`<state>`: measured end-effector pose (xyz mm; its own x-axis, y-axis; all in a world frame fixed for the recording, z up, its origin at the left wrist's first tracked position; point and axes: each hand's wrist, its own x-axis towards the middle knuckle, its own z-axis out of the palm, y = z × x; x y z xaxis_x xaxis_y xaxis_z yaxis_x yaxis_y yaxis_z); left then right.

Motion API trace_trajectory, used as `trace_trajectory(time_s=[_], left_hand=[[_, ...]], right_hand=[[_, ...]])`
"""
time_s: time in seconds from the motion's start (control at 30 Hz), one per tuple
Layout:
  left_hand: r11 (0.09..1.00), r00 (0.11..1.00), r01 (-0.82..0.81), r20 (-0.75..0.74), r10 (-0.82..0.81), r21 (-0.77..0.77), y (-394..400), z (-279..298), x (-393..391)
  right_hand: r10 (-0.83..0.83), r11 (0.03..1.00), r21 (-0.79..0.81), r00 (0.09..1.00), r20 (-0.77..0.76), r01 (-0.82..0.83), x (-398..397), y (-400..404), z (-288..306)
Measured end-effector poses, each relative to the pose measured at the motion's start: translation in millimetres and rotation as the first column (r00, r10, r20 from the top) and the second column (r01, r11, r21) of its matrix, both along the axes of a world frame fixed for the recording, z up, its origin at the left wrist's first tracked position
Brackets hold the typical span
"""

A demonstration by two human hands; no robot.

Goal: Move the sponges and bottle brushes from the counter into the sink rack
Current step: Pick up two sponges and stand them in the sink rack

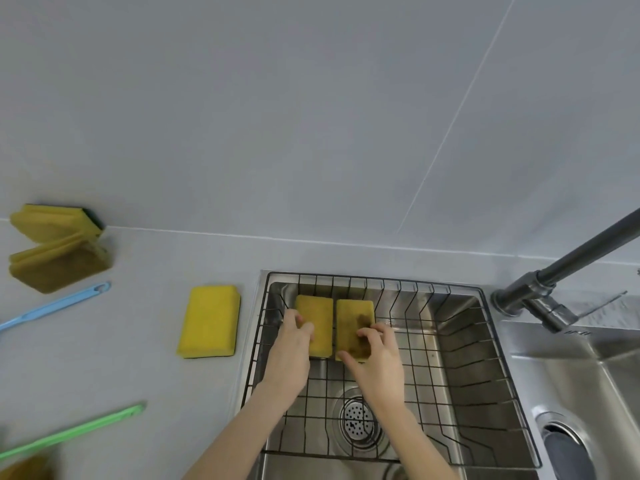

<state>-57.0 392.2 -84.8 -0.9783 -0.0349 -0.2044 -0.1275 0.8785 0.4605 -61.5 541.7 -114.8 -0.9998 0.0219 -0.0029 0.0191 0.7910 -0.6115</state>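
Two sponges [313, 323] lay side by side in the rack [460, 344], each hand [291, 351] gripping one, mid-placing; next, I'd guess, letting go and fetching the sponge [209, 322] left of the rack.

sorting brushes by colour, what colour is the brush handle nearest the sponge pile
Light blue handle, seen best in the head view.

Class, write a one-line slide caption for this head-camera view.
Left hand and right hand set two yellow sponges in the sink rack; another sponge waits on the counter.
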Motion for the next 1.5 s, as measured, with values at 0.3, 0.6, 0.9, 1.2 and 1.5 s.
trace_trajectory(time_s=[0.3, 0.6, 0.9, 1.2, 1.5], left_hand=[[0.996, 1.0, 0.022, 0.011, -0.021, -0.083, 3.7, -5.6, 5.5], [0.998, 1.0, 0.026, 0.006, -0.025, -0.052, 6.2, -9.1, 10.0], [0.998, 0.995, 0.063, 0.079, -0.062, -0.013, 7.4, -7.6, 15.6], [0.993, 0.979, 0.106, 0.177, -0.097, -0.043, 10.5, -2.2, 19.8], [0.997, 0.969, 0.05, 0.239, -0.063, 0.061, 6.1, 14.0, 14.9]], right_hand=[[0.022, 0.999, 0.032, 1.0, 0.012, -0.022, 1.2, -4.0, -0.4], [0.089, 0.995, 0.042, 0.996, 0.028, -0.09, 2.8, -7.4, -2.9], [0.116, 0.985, 0.12, 0.99, 0.076, -0.125, 7.7, -11.6, 5.0], [0.15, 0.951, 0.258, 0.985, 0.087, -0.168, 5.3, -13.1, 13.6], [0.203, 0.936, 0.242, 0.953, 0.225, -0.257, -3.4, -8.4, 27.1]])
